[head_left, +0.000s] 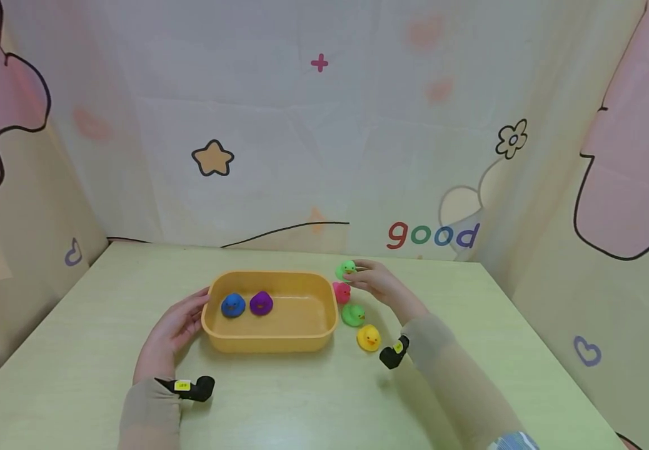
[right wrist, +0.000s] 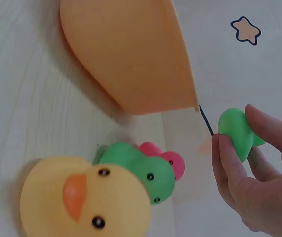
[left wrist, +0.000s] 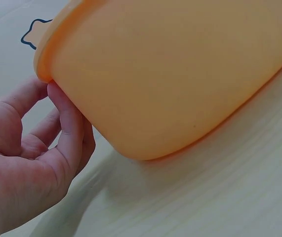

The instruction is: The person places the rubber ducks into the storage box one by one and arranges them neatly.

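The left hand (head_left: 176, 324) holds the tub (head_left: 274, 342) at its left end; the right hand (head_left: 379, 282), raised beside the tub's far right corner, pinches between thumb (right wrist: 269, 127) and fingers (right wrist: 229, 165).

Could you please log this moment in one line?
right hand: holds green duck | left hand: touches bin | in bin: blue duck, purple duck

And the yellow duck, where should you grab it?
Probably pinch the yellow duck around its rounded head, coming down from the person's right. It sits upright, so its head sticks up for fingers, and that side looks freer: the orange tub is to its left and the green duck on the table sits just beyond it.
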`<state>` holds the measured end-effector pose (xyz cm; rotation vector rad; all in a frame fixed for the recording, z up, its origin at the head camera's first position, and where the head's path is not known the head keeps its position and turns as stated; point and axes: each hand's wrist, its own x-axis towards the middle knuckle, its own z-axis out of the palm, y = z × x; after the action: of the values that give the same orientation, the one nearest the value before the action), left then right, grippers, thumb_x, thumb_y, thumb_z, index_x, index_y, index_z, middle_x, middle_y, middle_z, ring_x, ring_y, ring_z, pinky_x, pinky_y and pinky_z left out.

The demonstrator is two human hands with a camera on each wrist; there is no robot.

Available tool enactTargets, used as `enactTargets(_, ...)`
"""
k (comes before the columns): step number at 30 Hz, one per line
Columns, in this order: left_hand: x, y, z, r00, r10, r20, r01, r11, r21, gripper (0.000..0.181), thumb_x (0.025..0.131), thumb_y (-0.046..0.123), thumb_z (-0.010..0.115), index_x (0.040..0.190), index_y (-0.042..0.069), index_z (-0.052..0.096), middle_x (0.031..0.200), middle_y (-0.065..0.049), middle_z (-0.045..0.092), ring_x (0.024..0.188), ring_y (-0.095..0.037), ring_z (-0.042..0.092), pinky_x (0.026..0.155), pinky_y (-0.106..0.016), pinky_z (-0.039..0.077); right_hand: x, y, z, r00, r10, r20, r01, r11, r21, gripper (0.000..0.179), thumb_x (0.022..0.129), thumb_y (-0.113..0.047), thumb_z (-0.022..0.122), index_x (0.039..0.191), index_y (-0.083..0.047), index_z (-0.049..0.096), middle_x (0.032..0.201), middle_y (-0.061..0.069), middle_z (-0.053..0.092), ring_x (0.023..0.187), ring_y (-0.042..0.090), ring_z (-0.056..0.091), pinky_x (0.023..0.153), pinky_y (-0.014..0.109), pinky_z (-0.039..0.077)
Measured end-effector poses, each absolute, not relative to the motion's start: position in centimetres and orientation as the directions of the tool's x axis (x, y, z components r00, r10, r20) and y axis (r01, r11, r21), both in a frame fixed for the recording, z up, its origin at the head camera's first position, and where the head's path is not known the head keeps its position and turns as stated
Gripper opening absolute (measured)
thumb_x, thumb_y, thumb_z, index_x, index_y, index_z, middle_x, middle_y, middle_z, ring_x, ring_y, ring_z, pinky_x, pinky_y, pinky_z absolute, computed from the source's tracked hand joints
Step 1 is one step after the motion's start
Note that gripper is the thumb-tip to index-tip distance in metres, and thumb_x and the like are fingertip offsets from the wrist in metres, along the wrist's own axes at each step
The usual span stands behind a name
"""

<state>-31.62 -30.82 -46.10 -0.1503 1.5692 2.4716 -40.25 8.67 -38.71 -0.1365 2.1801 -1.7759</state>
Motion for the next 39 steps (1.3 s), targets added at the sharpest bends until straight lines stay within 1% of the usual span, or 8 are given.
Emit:
enactTargets(8,-31.4,-30.8,-45.9,-0.974,0.127,-0.188,-0.225,-0.423,0.878,0.068,0.102,0.016,0.052,0.156,0.001,0.014,0.097,0.014,0.069,0.093,0.001,0.063,0.083,-0.015,0.052,-39.8,4.9,-38.0,-0.924,-0.338,-0.176,0.101,0.229,-0.968,0.048,0.093,0.001,0.059,0.137,0.011,0.043,0.099,0.001,0.061,0.085,0.007,0.063,0.106,0.042,0.045)
enactTargets(14,-31.2,-30.7,-45.7,-0.973,0.122,-0.198,-0.231,-0.41,0.882,0.067,0.103,0.016,0.05,0.156,0.002,0.014,0.097,0.015,0.067,0.093,0.002,0.062,0.083,-0.014,0.052,-39.7,2.2,-38.1,-0.908,-0.363,-0.209,0.149,0.187,-0.971,0.05,0.091,0.007,0.059,0.137,0.013,0.043,0.109,0.01,0.061,0.088,0.011,0.064,0.105,0.041,0.046)
enactTargets(17,-31.2,-30.7,-45.7,-0.973,0.119,-0.198,-0.229,-0.395,0.89,0.067,0.103,0.018,0.051,0.156,0.002,0.014,0.097,0.016,0.066,0.093,0.002,0.061,0.083,-0.014,0.052,-39.5,1.2,-38.4,-0.903,-0.366,-0.224,0.166,0.184,-0.969,0.05,0.09,0.008,0.059,0.137,0.014,0.043,0.108,0.01,0.062,0.087,0.011,0.064,0.104,0.04,0.047)
enactTargets(22,-31.3,-30.7,-45.9,-0.973,0.12,-0.199,-0.231,-0.398,0.888,0.066,0.103,0.019,0.051,0.156,0.004,0.015,0.099,0.016,0.066,0.095,0.002,0.061,0.084,-0.014,0.052,-39.3,-0.3,-39.3,-0.9,-0.363,-0.24,0.161,0.233,-0.959,0.046,0.088,0.008,0.062,0.132,0.012,0.051,0.109,0.012,0.065,0.085,0.012,0.064,0.101,0.04,0.05)
enactTargets(27,-31.3,-30.8,-45.8,-0.973,0.119,-0.198,-0.23,-0.409,0.883,0.067,0.102,0.018,0.052,0.156,0.004,0.015,0.099,0.016,0.066,0.095,0.002,0.061,0.084,-0.014,0.052,-39.0,-1.6,-40.1,-0.898,-0.343,-0.276,0.194,0.253,-0.948,0.049,0.087,0.009,0.063,0.134,0.013,0.048,0.111,0.015,0.063,0.082,0.013,0.063,0.102,0.042,0.048)
enactTargets(30,-31.4,-30.8,-45.9,-0.973,0.12,-0.197,-0.229,-0.401,0.887,0.067,0.102,0.019,0.052,0.156,0.004,0.015,0.1,0.016,0.066,0.096,0.002,0.061,0.085,-0.014,0.052,-38.9,-2.1,-40.7,-0.905,-0.311,-0.292,0.204,0.284,-0.937,0.053,0.086,0.008,0.065,0.135,0.013,0.047,0.117,0.018,0.062,0.085,0.015,0.062,0.101,0.041,0.049)
enactTargets(35,-31.5,-30.8,-46.1,-0.974,0.119,-0.195,-0.227,-0.401,0.888,0.067,0.103,0.019,0.052,0.156,0.004,0.015,0.101,0.015,0.066,0.096,0.002,0.062,0.085,-0.015,0.052,-38.7,-2.6,-41.4,-0.926,-0.243,-0.289,0.163,0.433,-0.886,0.052,0.083,0.0,0.073,0.131,0.007,0.055,0.124,0.018,0.061,0.088,0.016,0.059,0.09,0.031,0.055)
enactTargets(39,-31.5,-30.8,-46.3,-0.975,0.114,-0.193,-0.223,-0.406,0.886,0.067,0.102,0.019,0.052,0.156,0.004,0.016,0.102,0.015,0.066,0.096,0.001,0.062,0.086,-0.015,0.052,-38.4,-2.9,-41.8,-0.941,-0.215,-0.263,0.118,0.519,-0.847,0.052,0.08,-0.004,0.076,0.128,0.004,0.059,0.124,0.016,0.062,0.08,0.014,0.056,0.077,0.024,0.055)
